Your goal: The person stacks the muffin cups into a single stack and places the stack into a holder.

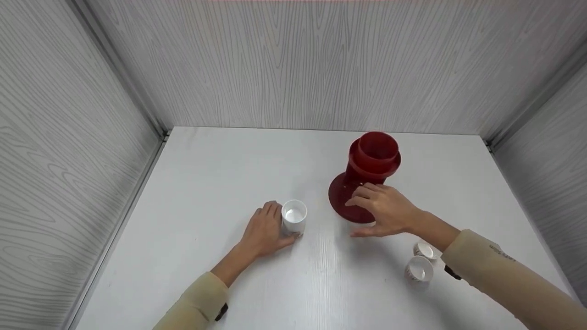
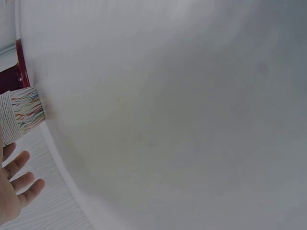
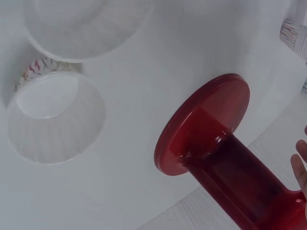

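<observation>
A stack of white paper baking cups (image 1: 293,220) stands on the table. Its wavy coloured print shows on the wall of the stack (image 2: 28,109) in the left wrist view. My left hand (image 1: 263,233) lies around its left side, thumb in front, with fingers extended and spread in the left wrist view. To the right stands a glossy red holder (image 1: 373,160) with a round base and a wide, ringed top. My right hand (image 1: 383,211) hovers over the near side of its base (image 3: 206,124), thumb and fingers apart, nothing between them.
Two loose paper baking cups sit near my right forearm, one cup (image 1: 419,269) in front of another cup (image 1: 425,250). The white table (image 1: 229,160) is bordered by wood-grain panels, with a back wall (image 1: 293,64) behind the red holder.
</observation>
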